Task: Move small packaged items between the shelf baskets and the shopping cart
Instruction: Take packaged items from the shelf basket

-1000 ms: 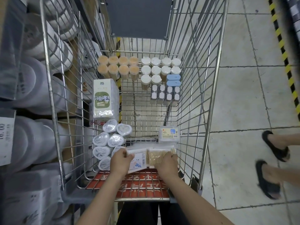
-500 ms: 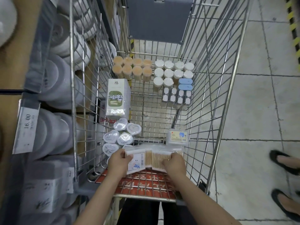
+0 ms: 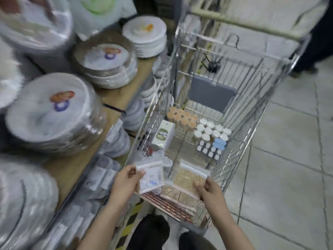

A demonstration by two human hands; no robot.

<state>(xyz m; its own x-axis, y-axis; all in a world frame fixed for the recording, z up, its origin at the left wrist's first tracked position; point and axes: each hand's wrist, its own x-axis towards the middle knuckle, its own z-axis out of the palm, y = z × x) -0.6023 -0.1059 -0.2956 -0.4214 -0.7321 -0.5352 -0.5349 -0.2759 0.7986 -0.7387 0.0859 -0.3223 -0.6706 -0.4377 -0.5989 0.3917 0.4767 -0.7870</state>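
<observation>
Your left hand (image 3: 126,181) pinches a labelled cotton-swab pack (image 3: 151,177) at lower centre of the frame, over the near end of the shopping cart (image 3: 252,141). Your right hand (image 3: 209,191) grips a second swab pack (image 3: 189,177) just beside it. Wrapped plate stacks (image 3: 52,114) fill the shelf at left.

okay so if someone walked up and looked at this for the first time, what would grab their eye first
Probably the two hands low in the middle: the left hand holds a swab packet with a printed label, and the right hand holds a packet of tan-stemmed swabs, both over the near end of the wire shopping cart. Next, the big wrapped stacks of paper plates crowding the shelf on the left.
</observation>
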